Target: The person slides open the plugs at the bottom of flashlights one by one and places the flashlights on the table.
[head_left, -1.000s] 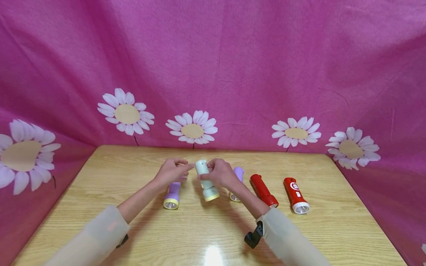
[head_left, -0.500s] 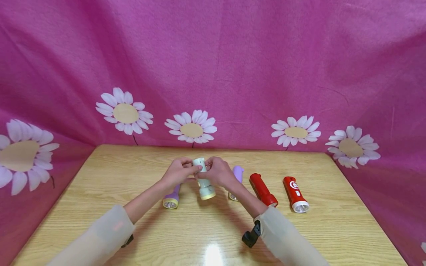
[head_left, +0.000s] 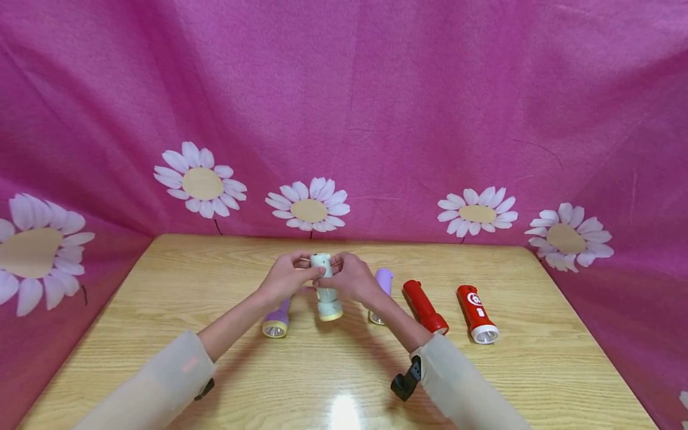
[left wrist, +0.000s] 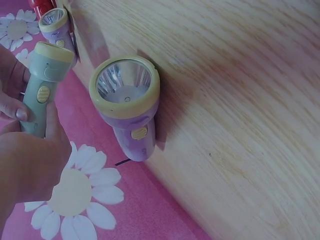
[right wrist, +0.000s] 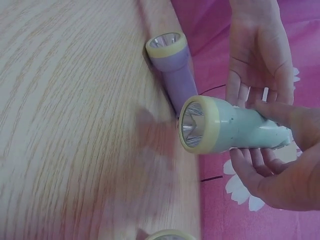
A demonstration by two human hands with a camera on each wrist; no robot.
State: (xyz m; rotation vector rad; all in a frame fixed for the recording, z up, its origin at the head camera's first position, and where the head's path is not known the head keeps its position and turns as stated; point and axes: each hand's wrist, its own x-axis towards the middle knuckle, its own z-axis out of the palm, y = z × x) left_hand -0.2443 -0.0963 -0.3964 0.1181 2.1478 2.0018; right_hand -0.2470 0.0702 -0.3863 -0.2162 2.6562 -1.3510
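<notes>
Backdrop: magenta cloth with white daisies [head_left: 376,119]; in front, light wood-grain table [head_left: 301,382].

Left to right: purple plastic flashlight with pale-yellow rim [head_left: 276,323] lies on the table, lens to the near side, body partly behind the left hand [head_left: 285,279]. Left thumb is across the pale-green plastic flashlight with pale-yellow rim [head_left: 327,303], fingers behind it. Green one is off the table, between the two purple ones, lens end low and near, tail far. Right hand [head_left: 352,280] grips it from the right, thumb over the body, fingers curled under.

Further right: second purple flashlight [head_left: 384,279], partly behind the right hand; plain red plastic flashlight [head_left: 423,306]; red plastic flashlight with white rim and round white mark [head_left: 476,314]. All lenses face near.

Step in hand, my read: two-handed handling of the green one. Next move calls for a firm hold by one hand before the other lets go.
</notes>
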